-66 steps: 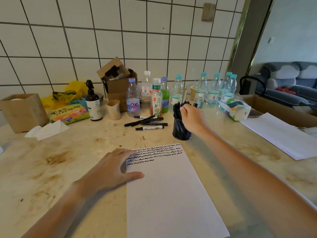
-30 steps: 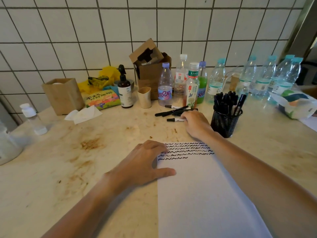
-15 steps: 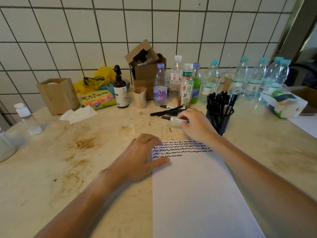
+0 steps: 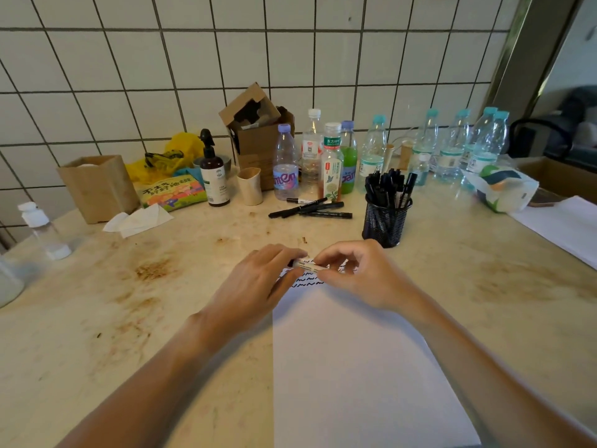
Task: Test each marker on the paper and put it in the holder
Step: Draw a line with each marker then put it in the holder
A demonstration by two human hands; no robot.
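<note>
Pinching one marker [image 4: 307,265] between us, our left hand [image 4: 258,286] grips one end and our right hand [image 4: 361,276] the other, just above the paper [image 4: 355,367] with its squiggles. Beyond stands the mesh holder [image 4: 386,224], with loose markers [image 4: 310,210] lying to its left.

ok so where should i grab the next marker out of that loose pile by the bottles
Take the nearest loose marker by mid-barrel, coming from above with the right hand. It lies flat, lengthwise left to right, with bare countertop on its near side, so thumb and finger can pinch across it.
</note>
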